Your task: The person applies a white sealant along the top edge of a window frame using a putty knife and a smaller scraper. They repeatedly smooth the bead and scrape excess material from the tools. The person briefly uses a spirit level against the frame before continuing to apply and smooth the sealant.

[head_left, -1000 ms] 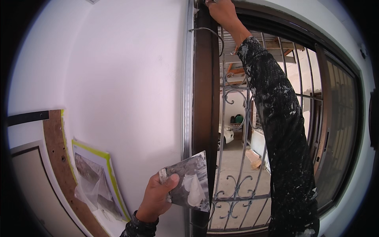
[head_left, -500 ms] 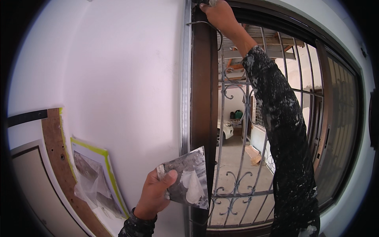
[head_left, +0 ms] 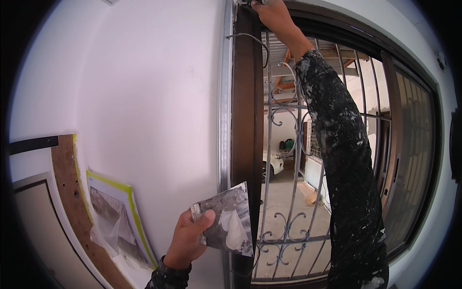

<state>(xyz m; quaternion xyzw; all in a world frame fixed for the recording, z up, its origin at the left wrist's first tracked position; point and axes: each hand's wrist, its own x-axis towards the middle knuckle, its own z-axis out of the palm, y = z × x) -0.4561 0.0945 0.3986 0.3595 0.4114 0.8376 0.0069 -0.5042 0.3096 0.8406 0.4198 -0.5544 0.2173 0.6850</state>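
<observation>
My left hand (head_left: 190, 236) grips a flat metal spreader (head_left: 211, 233) by its edge, thumb across its face. A lump of white putty (head_left: 235, 230) sits on that face, and grey smears cover the rest. Up at the top edge of the picture, my right hand (head_left: 278, 18) is closed round a small dark object (head_left: 246, 2) beside the upper corner of the brown door frame (head_left: 246, 115). The picture's edge cuts most of that object off, so its kind is hidden. A bright metal strip (head_left: 224, 115) runs down the wall along the frame.
A black cable (head_left: 255, 40) loops from the wall edge near my right wrist. Behind the frame stands a scrolled metal grille (head_left: 284, 236), with a sliding glass door (head_left: 414, 144) to the right. A plastic-draped picture (head_left: 113, 212) edged with yellow tape is on the white wall (head_left: 144, 96).
The view has tilted slightly upward. My right hand has risen a little against the door frame, still gripping the dark object. My left hand keeps its hold on the spreader.
</observation>
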